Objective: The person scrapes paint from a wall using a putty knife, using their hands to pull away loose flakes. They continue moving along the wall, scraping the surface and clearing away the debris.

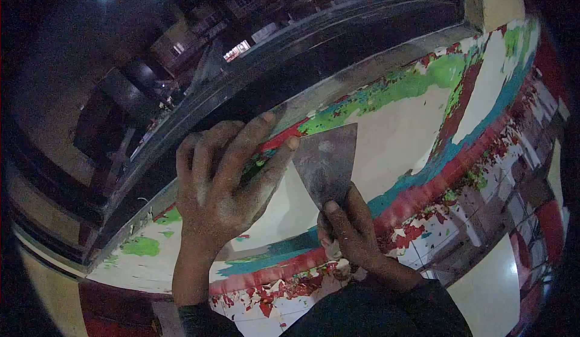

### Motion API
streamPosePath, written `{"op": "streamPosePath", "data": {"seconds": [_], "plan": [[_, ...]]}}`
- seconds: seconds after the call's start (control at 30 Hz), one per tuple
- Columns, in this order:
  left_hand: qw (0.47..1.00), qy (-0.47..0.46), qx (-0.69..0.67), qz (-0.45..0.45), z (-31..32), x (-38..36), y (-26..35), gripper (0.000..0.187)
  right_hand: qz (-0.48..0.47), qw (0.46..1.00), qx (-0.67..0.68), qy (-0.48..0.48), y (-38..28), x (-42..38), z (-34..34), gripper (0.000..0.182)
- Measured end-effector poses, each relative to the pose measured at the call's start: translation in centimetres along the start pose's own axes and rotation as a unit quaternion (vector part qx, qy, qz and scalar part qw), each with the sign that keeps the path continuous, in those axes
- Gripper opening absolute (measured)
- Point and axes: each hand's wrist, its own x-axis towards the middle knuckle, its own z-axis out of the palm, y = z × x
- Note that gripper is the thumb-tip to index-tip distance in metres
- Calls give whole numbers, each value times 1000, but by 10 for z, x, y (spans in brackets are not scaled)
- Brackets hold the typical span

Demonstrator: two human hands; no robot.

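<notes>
A wide flat metal scraper [326, 158] is in my right hand [350, 228], its handle end gripped between thumb and fingers, its broad edge against the painted wall [393, 149]. Green, red and teal paint lies in patches over the pale wall surface, with ragged edges. My left hand [226, 180] is spread, fingers apart, near the dark ledge above the wall, one fingertip close to the scraper's upper left corner. Whether that fingertip touches the blade is unclear. Nothing is held in the left hand.
Above the wall runs a window ledge [362, 65], with dark glass [151, 83] showing lights and buildings. Red, white and green paint flakes [414, 234] litter the tiled floor [441, 240] below. A corner frame [495, 4] stands at the upper right.
</notes>
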Motion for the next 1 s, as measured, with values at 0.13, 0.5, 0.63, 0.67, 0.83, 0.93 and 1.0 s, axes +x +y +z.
{"op": "streamPosePath", "data": {"seconds": [0.13, 0.5, 0.63, 0.67, 0.83, 0.93, 1.0], "plan": [[1000, 0, -11, 5, 2, -1, -2, 44, -13, 1000, -5, 2, 5, 1, -2, 27], [999, -31, -9, 19, -2, -3, -3, 56, -57, 998, -11, -6, 12, 3, -7, 34], [999, -6, -19, 25, 1, -3, -5, 49, -61, 998, -20, 5, 10, 3, -5, 33], [999, 2, -29, 18, 3, -3, -4, 44, -66, 998, -21, 6, 11, 3, -6, 33], [999, -11, -34, 10, -1, -1, -2, 43, -78, 996, -42, 6, 18, 4, -10, 31], [999, -20, -29, 18, -2, 0, -3, 51, -76, 996, -45, -6, 13, 4, -10, 31], [999, -18, -29, 16, -1, 0, -3, 50, -67, 996, -49, -9, 11, 6, -12, 32]]}}
